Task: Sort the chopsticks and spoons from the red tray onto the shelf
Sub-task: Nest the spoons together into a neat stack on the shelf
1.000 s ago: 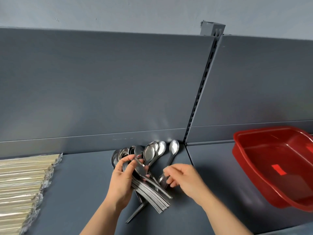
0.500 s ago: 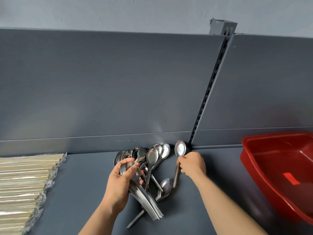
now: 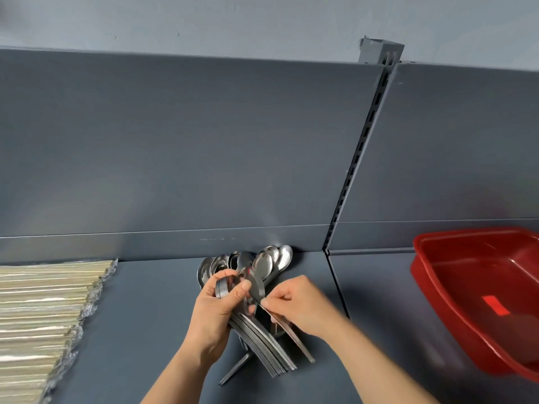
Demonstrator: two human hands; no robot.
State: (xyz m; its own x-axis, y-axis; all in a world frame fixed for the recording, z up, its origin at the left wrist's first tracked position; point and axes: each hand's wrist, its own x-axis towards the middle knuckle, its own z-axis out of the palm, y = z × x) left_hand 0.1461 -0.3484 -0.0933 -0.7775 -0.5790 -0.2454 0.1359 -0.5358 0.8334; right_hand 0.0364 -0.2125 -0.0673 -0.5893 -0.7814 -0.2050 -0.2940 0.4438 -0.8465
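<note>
My left hand (image 3: 217,313) grips a stacked bundle of steel spoons (image 3: 262,345), handles fanning down to the right. My right hand (image 3: 297,303) pinches the handle of a single spoon (image 3: 255,282) and holds it against the top of that bundle. More loose spoons (image 3: 275,258) lie on the grey shelf (image 3: 145,330) behind the hands, bowls toward the back panel. Wrapped chopsticks (image 3: 43,304) are stacked in rows at the far left of the shelf. The red tray (image 3: 431,275) sits at the right, its visible inside bare except for a red label.
A slotted upright post (image 3: 361,150) divides the grey back panel just right of the spoons. A seam in the shelf runs down from it, between the spoons and the tray.
My right hand has come back from the spoon near the post, carrying a spoon to the bundle in my left hand. The view has shifted a little to the left.
</note>
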